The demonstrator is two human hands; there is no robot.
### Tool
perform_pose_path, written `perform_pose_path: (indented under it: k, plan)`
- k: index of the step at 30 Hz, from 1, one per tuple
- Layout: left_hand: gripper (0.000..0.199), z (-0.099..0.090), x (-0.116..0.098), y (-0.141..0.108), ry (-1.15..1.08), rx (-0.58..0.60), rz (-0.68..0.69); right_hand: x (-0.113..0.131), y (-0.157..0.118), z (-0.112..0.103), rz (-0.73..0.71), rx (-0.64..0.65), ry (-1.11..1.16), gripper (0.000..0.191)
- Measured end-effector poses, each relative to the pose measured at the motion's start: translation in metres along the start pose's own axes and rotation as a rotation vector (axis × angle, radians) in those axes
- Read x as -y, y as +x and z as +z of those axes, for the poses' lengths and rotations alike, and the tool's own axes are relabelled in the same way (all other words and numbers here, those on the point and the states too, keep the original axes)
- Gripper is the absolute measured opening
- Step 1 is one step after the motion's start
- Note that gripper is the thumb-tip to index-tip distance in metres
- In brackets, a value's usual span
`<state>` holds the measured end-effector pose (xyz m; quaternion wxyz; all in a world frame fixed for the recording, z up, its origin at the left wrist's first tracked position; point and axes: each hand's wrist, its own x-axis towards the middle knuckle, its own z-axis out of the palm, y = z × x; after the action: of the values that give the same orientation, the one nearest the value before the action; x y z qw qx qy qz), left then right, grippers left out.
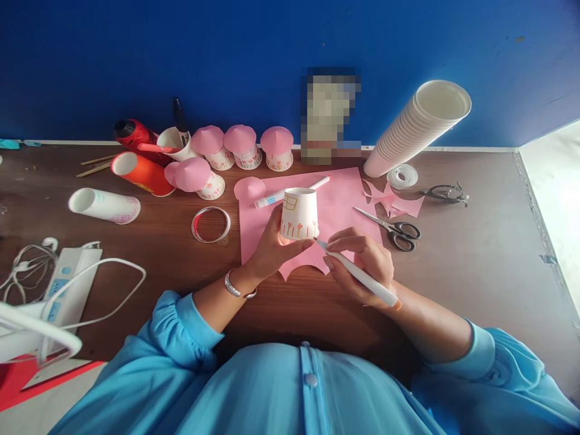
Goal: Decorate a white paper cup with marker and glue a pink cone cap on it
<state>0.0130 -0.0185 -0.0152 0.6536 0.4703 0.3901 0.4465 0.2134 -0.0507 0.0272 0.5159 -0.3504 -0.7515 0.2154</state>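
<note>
My left hand [277,244] is closed around a white paper cup [304,208], turned rim down above the pink paper. Red flowers and strokes run along the cup's lower edge, and a yellow window shape is drawn at its upper left. Between the fingers of my right hand [365,263] is a white marker pen [362,278] with an orange end. Its tip is close to the cup's lower right edge; whether it touches I cannot tell. Beneath both hands lies a sheet of pink paper [338,199] with scalloped cuts, and another marker [290,193] rests on it behind the cup.
Several decorated cups with pink cone roofs [240,142] stand at the back. Scissors [396,229], pink scraps [396,202], a tape roll [402,176] and a tall cup stack [421,127] are to the right. Leftward are a tape ring [211,225], an orange cup [142,173] and a power strip [75,284].
</note>
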Motion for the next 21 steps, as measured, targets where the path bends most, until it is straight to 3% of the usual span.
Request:
perform_pose_path:
  k: [9, 15, 18, 21]
  plan:
    - [0.073, 0.001, -0.001, 0.000, -0.023, -0.004, -0.003, -0.001, 0.001, 0.000, -0.009, 0.016, 0.004, 0.018]
    - [0.070, -0.005, 0.007, 0.002, -0.060, -0.008, 0.084, -0.003, 0.000, 0.000, 0.034, -0.037, 0.027, 0.019]
    - [0.073, -0.009, 0.009, 0.003, -0.076, -0.043, 0.112, -0.008, 0.000, 0.002, 0.153, -0.072, 0.121, 0.013]
    - [0.072, -0.011, 0.009, 0.003, -0.061, -0.036, 0.111, -0.014, 0.002, 0.003, 0.406, -0.081, 0.359, 0.011]
